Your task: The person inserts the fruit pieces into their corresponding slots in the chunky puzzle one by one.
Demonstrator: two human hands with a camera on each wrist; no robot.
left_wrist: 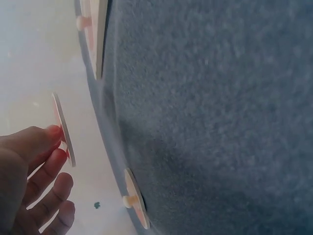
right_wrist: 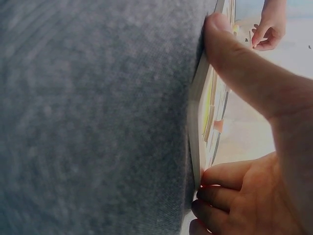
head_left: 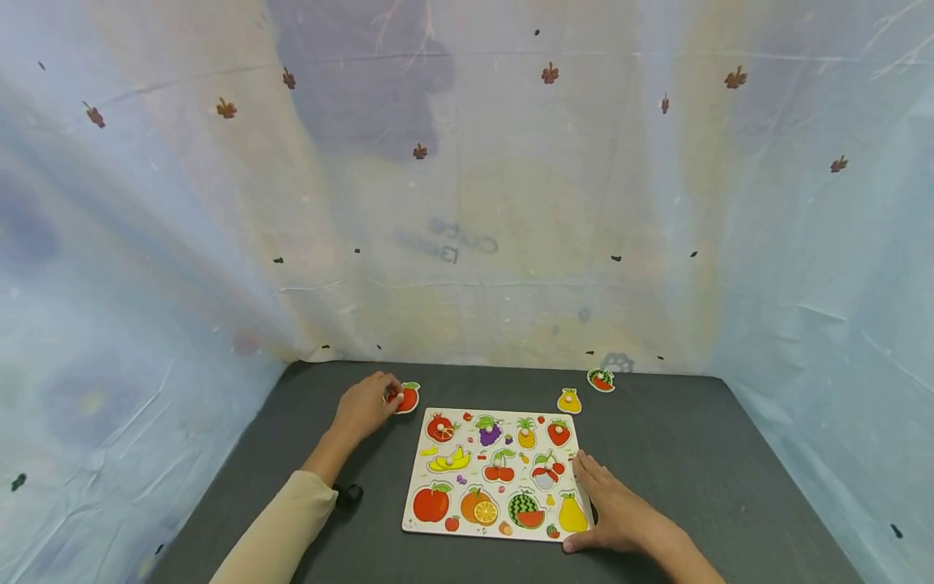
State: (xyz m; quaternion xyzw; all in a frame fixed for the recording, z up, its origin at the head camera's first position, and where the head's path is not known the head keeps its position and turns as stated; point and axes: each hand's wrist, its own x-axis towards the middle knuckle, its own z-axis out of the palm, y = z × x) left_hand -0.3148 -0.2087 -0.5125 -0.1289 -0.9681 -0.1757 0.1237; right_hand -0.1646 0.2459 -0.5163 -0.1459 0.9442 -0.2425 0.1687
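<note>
1. Your left hand (head_left: 366, 405) pinches a thin puzzle piece (left_wrist: 67, 139) by its knob, held just above the table (head_left: 657, 462) beyond the board's far-left corner; your fingers partly hide its picture, so I can't be sure it's the apple.
2. Your right hand (head_left: 616, 507), fingers extended, steadies the puzzle board (head_left: 417, 478) at its near-right corner.
3. The step looks like refitting pieces; the pear piece (head_left: 569, 401) and watermelon piece (head_left: 601, 380) lie loose.
4. Next calls for carrying it level to its matching outline, then lowering it flat.
</note>
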